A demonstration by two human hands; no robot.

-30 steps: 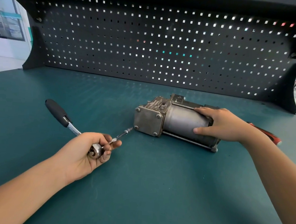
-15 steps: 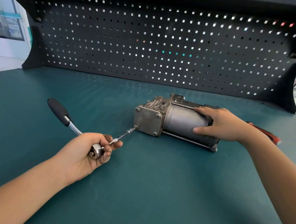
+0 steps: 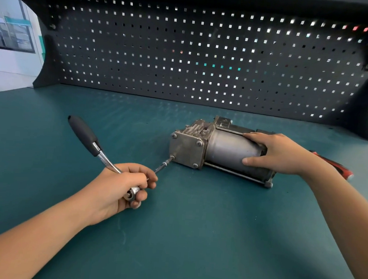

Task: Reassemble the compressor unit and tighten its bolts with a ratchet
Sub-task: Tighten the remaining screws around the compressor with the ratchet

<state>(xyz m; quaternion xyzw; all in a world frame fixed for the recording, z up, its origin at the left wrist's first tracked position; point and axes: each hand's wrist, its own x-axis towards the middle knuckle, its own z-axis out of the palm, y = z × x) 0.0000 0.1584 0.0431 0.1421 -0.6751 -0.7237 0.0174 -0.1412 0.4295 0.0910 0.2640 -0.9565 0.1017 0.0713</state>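
Note:
The grey metal compressor unit (image 3: 219, 149) lies on its side on the green bench top, its square end plate facing left with a bolt at each corner. My right hand (image 3: 273, 153) grips the cylinder's right end. My left hand (image 3: 123, 185) grips the head of a ratchet (image 3: 85, 135), whose black handle points up and to the left. A thin extension bit (image 3: 164, 165) runs from the ratchet head to the lower-left bolt (image 3: 172, 157) of the end plate and touches it.
A red-and-black tool (image 3: 333, 166) lies on the bench behind my right forearm. A black pegboard (image 3: 195, 59) closes off the back of the green bench top (image 3: 193, 238).
The bit's tip has moved from just short of the end plate onto its lower-left bolt. The ratchet handle has swung upward and to the right. My right hand has stayed on the cylinder.

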